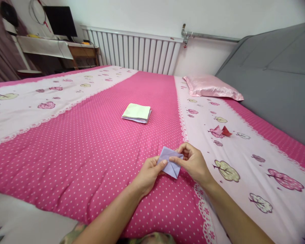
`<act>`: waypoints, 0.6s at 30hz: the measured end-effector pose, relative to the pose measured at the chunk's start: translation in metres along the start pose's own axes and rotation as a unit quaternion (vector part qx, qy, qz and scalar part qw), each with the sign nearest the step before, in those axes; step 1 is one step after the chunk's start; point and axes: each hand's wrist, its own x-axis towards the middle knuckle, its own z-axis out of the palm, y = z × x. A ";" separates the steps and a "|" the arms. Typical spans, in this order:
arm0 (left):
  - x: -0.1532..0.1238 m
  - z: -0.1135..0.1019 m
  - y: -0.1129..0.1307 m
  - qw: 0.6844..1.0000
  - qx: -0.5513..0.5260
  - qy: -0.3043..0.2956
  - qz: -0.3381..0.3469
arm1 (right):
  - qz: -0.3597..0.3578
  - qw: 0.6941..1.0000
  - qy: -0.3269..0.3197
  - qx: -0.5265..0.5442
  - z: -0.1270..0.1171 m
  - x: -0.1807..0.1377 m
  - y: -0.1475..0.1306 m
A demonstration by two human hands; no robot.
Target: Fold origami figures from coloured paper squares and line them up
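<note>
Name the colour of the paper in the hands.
The paper is light purple, seen best in the head view.

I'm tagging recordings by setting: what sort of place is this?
Most likely a bedroom: a wide pink-and-white bedspread fills most of the view, with a pink pillow lying on it near what looks like a grey headboard.

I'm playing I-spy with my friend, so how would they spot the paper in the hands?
Find the bed with its dotted pink stripe. Over the stripe's near end, the left hand and right hand hold the paper. Unlike the yellowish-topped stack farther back, it's pale purple and folded.
</note>
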 end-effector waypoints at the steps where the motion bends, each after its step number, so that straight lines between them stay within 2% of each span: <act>1: 0.000 0.000 0.001 1.000 -0.008 0.003 -0.004 | 0.005 1.000 0.006 0.021 0.000 0.000 0.000; 9: -0.001 0.001 0.002 1.000 -0.008 0.028 -0.011 | 0.044 0.997 -0.010 0.067 -0.006 0.001 -0.004; 18: 0.001 0.003 0.003 0.994 -0.027 0.107 0.013 | 0.086 0.994 -0.039 0.054 -0.014 0.005 -0.003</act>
